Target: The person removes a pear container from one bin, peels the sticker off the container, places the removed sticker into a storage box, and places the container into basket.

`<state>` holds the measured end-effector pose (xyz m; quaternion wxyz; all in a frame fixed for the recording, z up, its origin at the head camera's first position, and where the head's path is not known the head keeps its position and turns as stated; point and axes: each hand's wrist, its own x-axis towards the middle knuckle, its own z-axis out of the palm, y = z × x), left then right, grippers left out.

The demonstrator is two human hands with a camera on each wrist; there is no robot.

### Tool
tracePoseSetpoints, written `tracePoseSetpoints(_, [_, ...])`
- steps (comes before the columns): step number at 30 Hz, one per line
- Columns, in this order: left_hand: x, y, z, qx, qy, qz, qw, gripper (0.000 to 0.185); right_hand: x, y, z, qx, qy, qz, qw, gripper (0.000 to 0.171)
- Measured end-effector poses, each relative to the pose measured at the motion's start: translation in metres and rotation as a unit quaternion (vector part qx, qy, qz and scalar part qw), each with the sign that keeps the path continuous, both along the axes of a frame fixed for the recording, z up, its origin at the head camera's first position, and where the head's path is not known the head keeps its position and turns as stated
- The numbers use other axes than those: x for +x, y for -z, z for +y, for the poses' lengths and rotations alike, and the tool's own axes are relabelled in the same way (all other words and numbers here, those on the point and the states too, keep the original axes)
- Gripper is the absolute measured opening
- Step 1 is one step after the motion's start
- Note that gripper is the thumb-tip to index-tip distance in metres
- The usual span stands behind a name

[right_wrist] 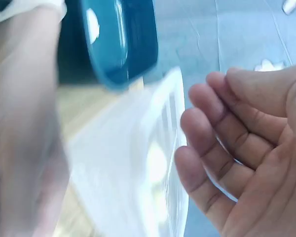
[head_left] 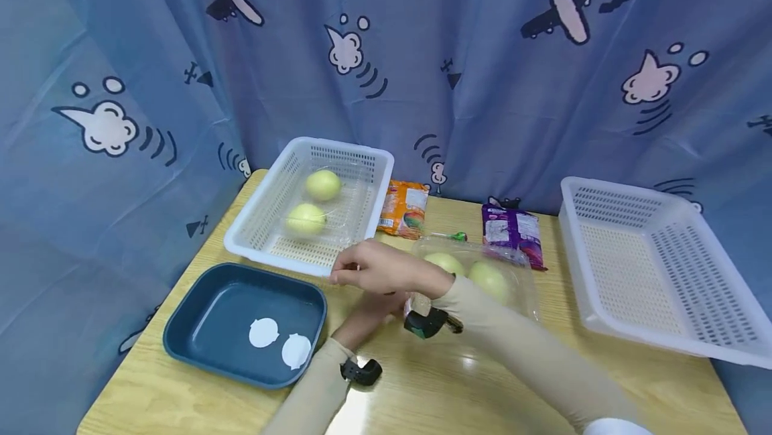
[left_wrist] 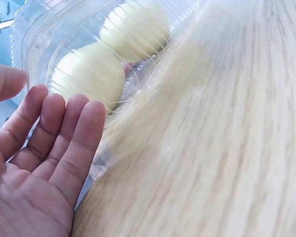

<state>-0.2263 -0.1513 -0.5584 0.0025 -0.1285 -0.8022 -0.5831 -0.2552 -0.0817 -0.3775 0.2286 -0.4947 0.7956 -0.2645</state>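
My forearms cross in the head view, the right above the left. My right hand (head_left: pixel 386 266) hovers by the near right corner of the left white basket (head_left: pixel 256 252), fingers loosely curled and holding nothing. In that basket is a clear plastic box with two yellow-green round fruits (head_left: pixel 306 219). My left hand (head_left: pixel 381 306) is partly hidden under the right one. In the left wrist view its fingers (left_wrist: pixel 84 143) lie relaxed beside another clear plastic box (left_wrist: pixel 37 47) with two pale round fruits (left_wrist: pixel 89 74); whether they touch it I cannot tell.
A dark blue tray (head_left: pixel 223 318) with two white discs (head_left: pixel 263 332) stands front left. An orange packet (head_left: pixel 410 209), a green-tipped stick (head_left: pixel 460 236) and a purple packet (head_left: pixel 512 232) lie along the back. Another white basket (head_left: pixel 627 274) stands at the right.
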Motion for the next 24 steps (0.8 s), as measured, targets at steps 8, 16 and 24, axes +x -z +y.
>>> tracePoseSetpoints(8, [0.011, -0.002, 0.002, 0.187, 0.014, -0.132, 0.9733, 0.022, -0.012, -0.010, 0.089, -0.001, 0.110, 0.024, 0.994, 0.026])
tracePoseSetpoints(16, [0.013, -0.005, 0.004, 0.207, -0.003, -0.178, 0.9621, 0.019, -0.019, -0.015, 0.192, -0.030, 0.249, 0.042, 0.967, 0.035])
tracePoseSetpoints(24, [0.020, -0.010, 0.006, 0.197, -0.001, -0.181, 0.9635, 0.018, 0.008, -0.010, 0.257, -0.017, 0.345, 0.035, 0.938, 0.034])
